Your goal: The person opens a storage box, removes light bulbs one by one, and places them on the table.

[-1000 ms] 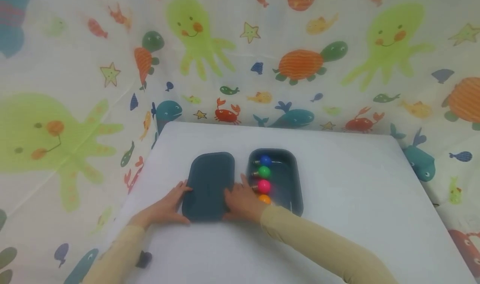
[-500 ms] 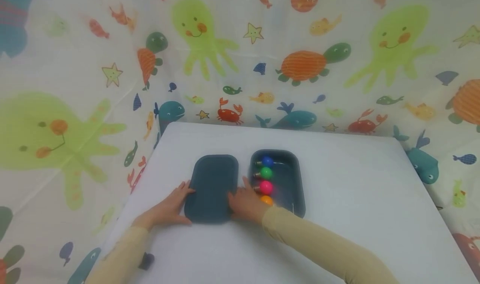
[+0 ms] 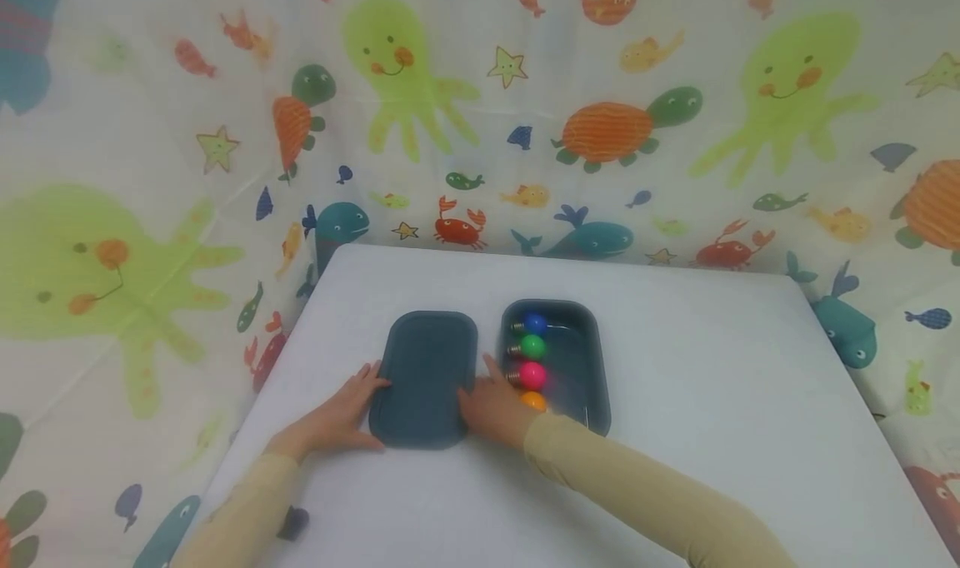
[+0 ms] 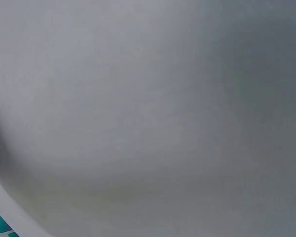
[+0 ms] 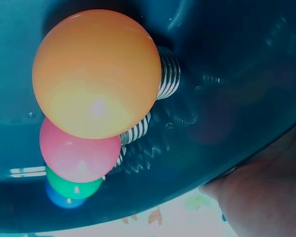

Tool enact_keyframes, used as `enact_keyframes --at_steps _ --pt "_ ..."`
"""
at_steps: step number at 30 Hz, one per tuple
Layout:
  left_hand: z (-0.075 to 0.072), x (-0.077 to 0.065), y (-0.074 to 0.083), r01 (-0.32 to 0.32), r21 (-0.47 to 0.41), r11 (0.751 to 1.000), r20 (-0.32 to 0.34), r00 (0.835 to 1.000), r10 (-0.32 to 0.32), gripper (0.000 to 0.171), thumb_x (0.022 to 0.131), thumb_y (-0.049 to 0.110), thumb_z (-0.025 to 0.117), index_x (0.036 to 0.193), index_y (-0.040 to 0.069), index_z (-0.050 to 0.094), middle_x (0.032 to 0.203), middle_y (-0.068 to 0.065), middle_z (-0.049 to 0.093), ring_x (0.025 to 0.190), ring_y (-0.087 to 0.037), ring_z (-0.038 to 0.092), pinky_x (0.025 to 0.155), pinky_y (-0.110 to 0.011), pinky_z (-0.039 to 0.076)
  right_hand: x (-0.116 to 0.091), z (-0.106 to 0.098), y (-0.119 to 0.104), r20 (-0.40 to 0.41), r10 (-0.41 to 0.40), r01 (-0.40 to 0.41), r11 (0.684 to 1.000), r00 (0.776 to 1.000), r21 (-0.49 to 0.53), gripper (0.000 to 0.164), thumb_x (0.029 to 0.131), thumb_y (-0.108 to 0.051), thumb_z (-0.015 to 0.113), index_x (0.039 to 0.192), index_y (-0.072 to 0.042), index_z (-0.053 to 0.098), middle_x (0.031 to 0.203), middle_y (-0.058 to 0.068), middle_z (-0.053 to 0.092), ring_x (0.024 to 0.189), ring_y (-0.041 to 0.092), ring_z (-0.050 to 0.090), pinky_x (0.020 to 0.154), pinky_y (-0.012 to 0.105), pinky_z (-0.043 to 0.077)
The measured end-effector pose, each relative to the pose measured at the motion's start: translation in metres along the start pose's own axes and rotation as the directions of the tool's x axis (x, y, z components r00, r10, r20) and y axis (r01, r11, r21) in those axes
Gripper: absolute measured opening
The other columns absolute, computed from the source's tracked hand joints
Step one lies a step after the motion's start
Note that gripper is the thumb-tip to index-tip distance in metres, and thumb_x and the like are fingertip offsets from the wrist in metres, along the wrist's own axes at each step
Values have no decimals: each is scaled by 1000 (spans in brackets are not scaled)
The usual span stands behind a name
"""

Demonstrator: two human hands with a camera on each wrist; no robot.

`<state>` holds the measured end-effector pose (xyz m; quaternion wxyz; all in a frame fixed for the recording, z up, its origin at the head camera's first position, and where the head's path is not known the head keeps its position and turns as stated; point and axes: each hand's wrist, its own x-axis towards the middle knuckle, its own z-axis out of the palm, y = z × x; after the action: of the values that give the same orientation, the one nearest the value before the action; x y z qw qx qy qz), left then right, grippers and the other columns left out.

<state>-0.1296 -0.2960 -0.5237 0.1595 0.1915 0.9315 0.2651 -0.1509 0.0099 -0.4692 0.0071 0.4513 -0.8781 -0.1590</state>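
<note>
A flat, dark teal rectangular piece with rounded corners [image 3: 424, 368], which looks like a lid, lies on the white table. My left hand [image 3: 337, 414] rests at its left edge, fingers spread and fingertips touching the rim. My right hand [image 3: 495, 406] is at its right edge, one finger pointing away from me. Right of that hand stands a dark teal tray [image 3: 573, 368]. In it lie a blue bulb [image 3: 535, 324], a green bulb [image 3: 532, 347], a pink bulb [image 3: 533, 376] and an orange bulb [image 5: 96, 74]. The left wrist view is mostly blurred grey.
The white table [image 3: 697, 385] stretches right of the tray. A small dark object [image 3: 293, 523] sits by the left sleeve. A curtain printed with sea animals [image 3: 465, 93] hangs behind and to the left of the table.
Earlier, the lid-like piece was slightly tilted, its far left corner lower in view; now it lies evenly. The right hand has drawn back a little to its edge. The left hand barely moved.
</note>
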Motion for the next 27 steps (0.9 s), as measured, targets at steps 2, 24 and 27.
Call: enact_keyframes --at_steps 2,24,27 --pt "0 1 -1 -1 -5 1000 2 1000 1 104 70 53 83 147 6 33 162 -22 7 147 -42 4 115 -62 14 1 -1 1 11 3 -3 1000 1000 8 33 90 -25 67 122 -15 66 100 4 73 100 21 66 113 53 29" --pt "-12 29 15 -50 -86 995 0 999 50 111 71 55 82 155 14 22 164 -12 -3 148 -38 -3 115 -61 15 16 -4 7 23 56 -56 998 998 12 19 87 -25 70 104 -16 69 91 3 70 90 21 65 113 57 27" --pt "-14 33 19 -61 -93 994 7 998 62 111 72 54 81 155 12 22 164 -14 -2 148 -40 -2 114 -62 16 17 -6 9 38 62 -62 998 997 -2 23 88 -27 69 109 -16 69 96 4 70 92 22 65 113 57 27"
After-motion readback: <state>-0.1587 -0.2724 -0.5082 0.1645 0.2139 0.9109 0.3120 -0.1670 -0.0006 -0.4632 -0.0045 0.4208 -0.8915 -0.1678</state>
